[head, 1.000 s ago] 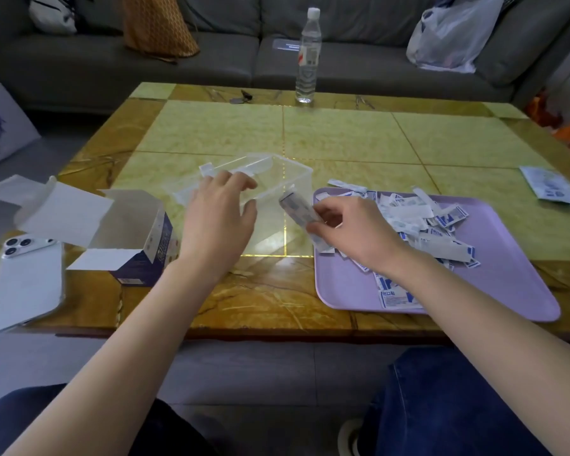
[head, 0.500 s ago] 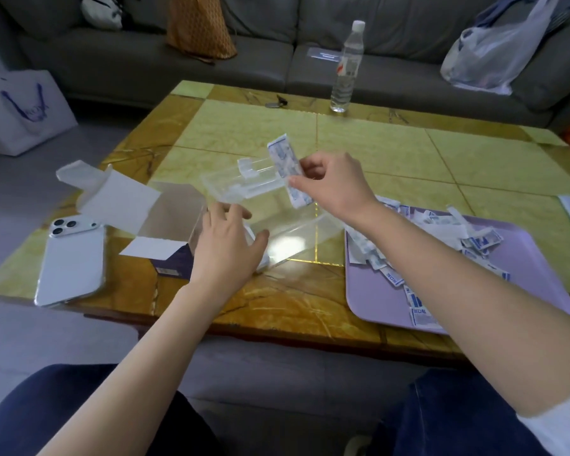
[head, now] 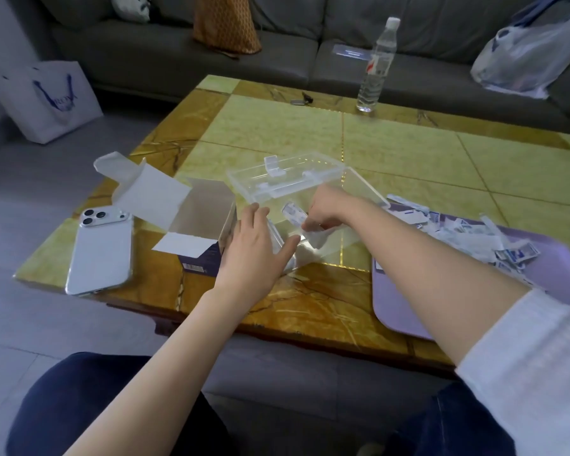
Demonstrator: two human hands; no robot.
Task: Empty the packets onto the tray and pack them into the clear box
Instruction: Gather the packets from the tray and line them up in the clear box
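**A:** Surroundings first. What crowds your hands?

**B:** An opened carton [head: 204, 222], dark blue outside and white inside, flaps up, sits just left of your left hand [head: 254, 245]. A silver phone [head: 101, 248] lies face down at the table's [head: 277, 126] near left corner. A water bottle [head: 375, 64] stands upright at the far edge. There's a small dark item [head: 301, 98] near it, too small to tell. Beyond the table, a grey sofa [head: 178, 54] carries an orange bag [head: 224, 24] and a plastic bag [head: 524, 54]. A white paper bag [head: 53, 97] stands on the floor off the left edge.

**A:** Any writing?

**B:** None legible. The paper bag has blue lettering, blurred. The bottle label is red and white, its print too small. The packets are blue on white and smeared. The carton's near face has a barcode label I can't read.

**A:** Containers?

**B:** The clear box [head: 329, 245] sits by the near edge, about midway, lid swung open to the far side. Your right hand [head: 329, 209] reaches down inside it, fingers pinching one packet [head: 293, 213], which is tilted. Glare hides whatever else lies in the box. Your left hand rests against the box's near left corner, fingers straight, thumb spread along the near wall, grasping nothing. The lilac tray [head: 408, 307] sits at the near right corner, just beside the box. It holds a heap of loose packets [head: 458, 235] on its far part.
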